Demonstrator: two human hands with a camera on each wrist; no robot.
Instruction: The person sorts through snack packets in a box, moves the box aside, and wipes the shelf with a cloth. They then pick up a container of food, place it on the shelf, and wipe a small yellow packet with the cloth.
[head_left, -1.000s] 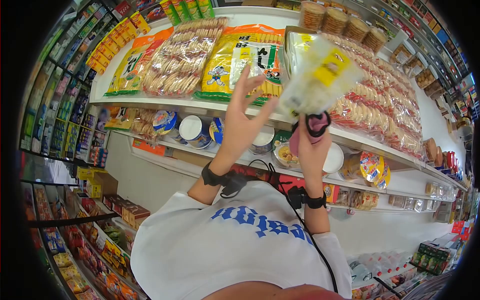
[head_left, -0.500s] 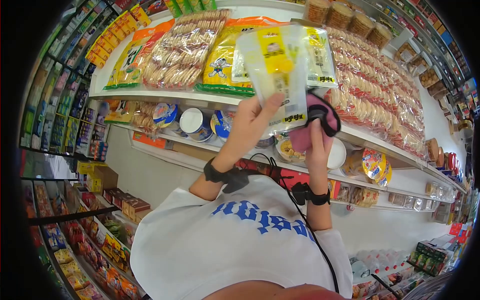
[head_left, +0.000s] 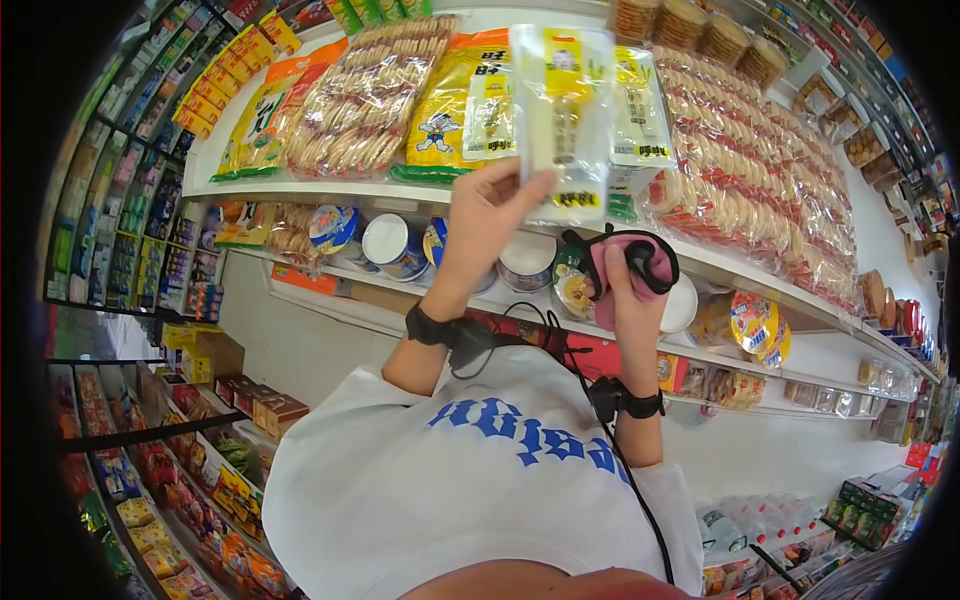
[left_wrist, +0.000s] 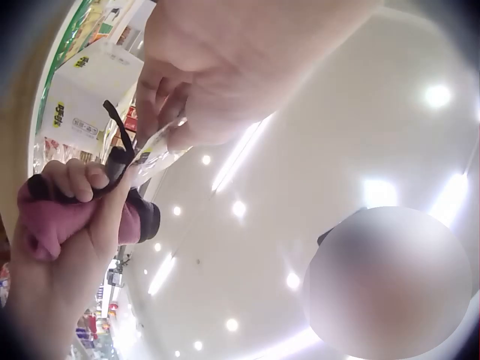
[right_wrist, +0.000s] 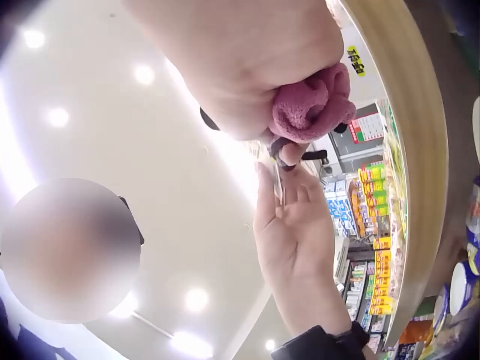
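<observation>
My left hand [head_left: 490,210] pinches the lower left edge of a clear and white snack packet [head_left: 565,130] with a yellow label. The packet stands upright in front of the shelf goods and looks slightly blurred. To its right and lower, my right hand [head_left: 637,300] grips a bunched pink cloth [head_left: 625,265] with black trim, thumb laid over it. The left wrist view shows fingers wrapped round the pink cloth [left_wrist: 67,221], while the packet [left_wrist: 154,154] appears edge-on below my left hand. In the right wrist view the cloth [right_wrist: 311,105] is rolled up in my right hand.
A white shelf [head_left: 370,188] carries yellow snack bags [head_left: 440,135], bagged crackers [head_left: 360,110] and an open white box [head_left: 640,115] of similar packets. Tubs [head_left: 390,245] stand one level lower. Black cables [head_left: 545,330] hang between my forearms.
The packet was by my right hand while my left hand reached with spread fingers. My left hand then took hold of it, and now it stands upright, apart from the right hand and cloth.
</observation>
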